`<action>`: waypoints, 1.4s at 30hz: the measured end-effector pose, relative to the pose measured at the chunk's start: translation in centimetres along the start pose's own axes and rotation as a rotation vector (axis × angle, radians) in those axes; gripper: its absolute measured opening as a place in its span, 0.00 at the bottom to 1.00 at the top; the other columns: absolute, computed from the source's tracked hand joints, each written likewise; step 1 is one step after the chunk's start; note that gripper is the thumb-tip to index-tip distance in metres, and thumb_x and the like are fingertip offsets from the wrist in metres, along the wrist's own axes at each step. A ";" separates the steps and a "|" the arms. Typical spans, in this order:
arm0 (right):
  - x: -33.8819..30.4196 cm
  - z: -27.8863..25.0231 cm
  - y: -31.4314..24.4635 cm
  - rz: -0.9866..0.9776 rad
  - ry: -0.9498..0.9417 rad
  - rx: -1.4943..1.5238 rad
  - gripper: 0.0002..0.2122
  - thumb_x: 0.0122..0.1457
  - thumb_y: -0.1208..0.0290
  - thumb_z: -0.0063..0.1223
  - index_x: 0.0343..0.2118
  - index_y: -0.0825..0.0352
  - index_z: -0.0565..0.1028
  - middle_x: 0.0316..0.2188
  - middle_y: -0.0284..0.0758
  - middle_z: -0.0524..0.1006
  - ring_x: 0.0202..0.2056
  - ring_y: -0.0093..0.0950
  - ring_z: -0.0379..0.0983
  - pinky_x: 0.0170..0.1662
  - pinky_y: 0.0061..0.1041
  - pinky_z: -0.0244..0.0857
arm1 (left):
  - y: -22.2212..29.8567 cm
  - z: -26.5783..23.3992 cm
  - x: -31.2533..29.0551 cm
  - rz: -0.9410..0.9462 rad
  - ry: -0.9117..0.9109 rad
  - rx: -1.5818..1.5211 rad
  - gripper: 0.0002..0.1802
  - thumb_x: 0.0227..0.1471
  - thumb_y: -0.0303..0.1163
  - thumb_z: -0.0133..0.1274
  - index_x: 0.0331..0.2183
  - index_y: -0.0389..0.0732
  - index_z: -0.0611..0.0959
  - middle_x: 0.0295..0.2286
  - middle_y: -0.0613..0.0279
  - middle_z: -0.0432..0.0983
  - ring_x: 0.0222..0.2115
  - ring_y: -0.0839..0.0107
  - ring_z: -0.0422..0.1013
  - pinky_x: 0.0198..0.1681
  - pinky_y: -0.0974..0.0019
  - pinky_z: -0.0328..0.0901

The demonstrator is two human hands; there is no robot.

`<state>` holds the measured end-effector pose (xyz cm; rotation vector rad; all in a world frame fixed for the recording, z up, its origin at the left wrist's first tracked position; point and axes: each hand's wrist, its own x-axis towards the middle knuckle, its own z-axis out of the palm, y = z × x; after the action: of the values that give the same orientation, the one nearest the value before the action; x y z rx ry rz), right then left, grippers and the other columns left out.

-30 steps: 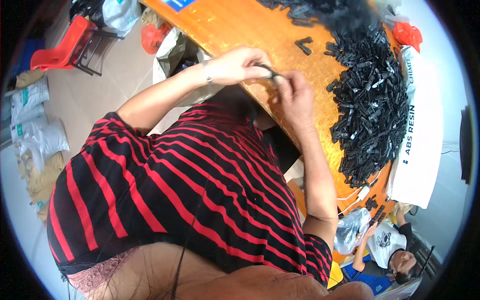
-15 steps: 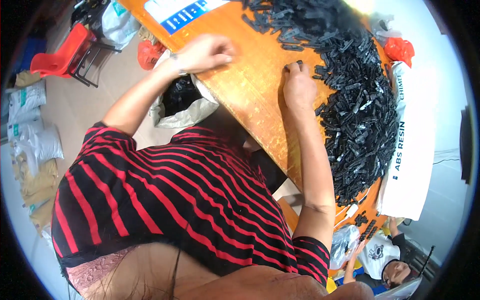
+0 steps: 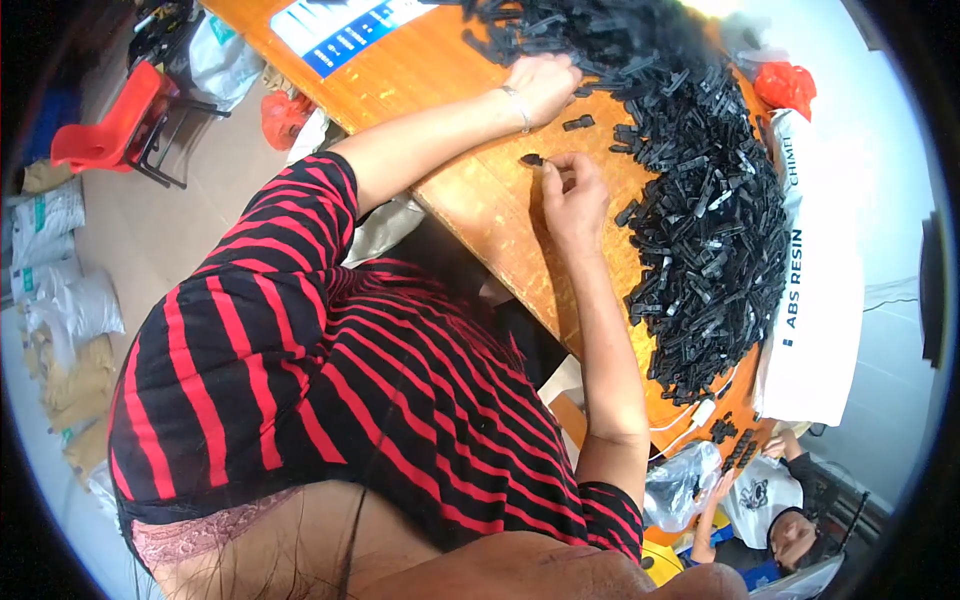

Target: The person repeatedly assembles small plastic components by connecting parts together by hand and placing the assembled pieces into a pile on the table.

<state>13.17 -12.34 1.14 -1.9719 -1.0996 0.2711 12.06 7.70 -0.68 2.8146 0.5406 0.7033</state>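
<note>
Between the thumb and fingertips of my right hand (image 3: 578,205) is a small black plastic part (image 3: 532,160), held just over the wooden table. My left hand (image 3: 545,88) reaches across to the near edge of a big heap of black plastic parts (image 3: 710,230). Its fingers are curled and pressed together against the outermost pieces; what they grip, if anything, is hidden. A single loose black part (image 3: 578,123) lies on the tabletop between my two hands, apart from the heap.
The orange wooden table (image 3: 470,200) carries a blue-and-white printed sheet (image 3: 345,40) at far left. A white sack (image 3: 815,300) lies along the heap's right side. An open sack stands below the near edge. A red chair (image 3: 115,120) is on the left; a co-worker (image 3: 765,510) sits lower right.
My left hand has swung right, from over the table's near edge to the heap. My right hand has shifted slightly left, and the part in its fingers now shows. A loose part now shows between them.
</note>
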 end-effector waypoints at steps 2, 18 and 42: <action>-1.6 0.3 0.8 -0.109 0.023 -0.123 0.04 0.57 0.73 0.60 0.33 0.66 0.77 0.33 0.43 0.77 0.32 0.43 0.77 0.36 0.40 0.71 | 0.3 0.3 0.2 -0.008 0.050 0.024 0.13 0.50 0.38 0.64 0.33 0.39 0.83 0.36 0.55 0.77 0.42 0.54 0.75 0.43 0.53 0.72; -0.6 -2.3 -0.1 -0.172 0.049 -0.313 0.05 0.59 0.70 0.59 0.35 0.66 0.80 0.36 0.43 0.78 0.38 0.45 0.77 0.43 0.40 0.71 | 0.5 -1.4 -1.3 0.115 0.123 -0.013 0.11 0.49 0.34 0.64 0.35 0.42 0.83 0.37 0.59 0.73 0.46 0.57 0.68 0.47 0.56 0.70; -1.7 -2.0 0.8 0.382 -0.203 0.333 0.07 0.64 0.73 0.59 0.37 0.72 0.79 0.23 0.37 0.80 0.19 0.24 0.75 0.22 0.24 0.70 | 0.1 -6.4 -9.2 -0.315 -0.612 -1.120 0.13 0.62 0.41 0.59 0.39 0.41 0.85 0.24 0.71 0.78 0.22 0.83 0.72 0.27 0.78 0.67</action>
<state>13.75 -15.06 1.43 -1.8637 -0.7317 0.8194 1.46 4.60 1.09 1.6831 0.3012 -0.0025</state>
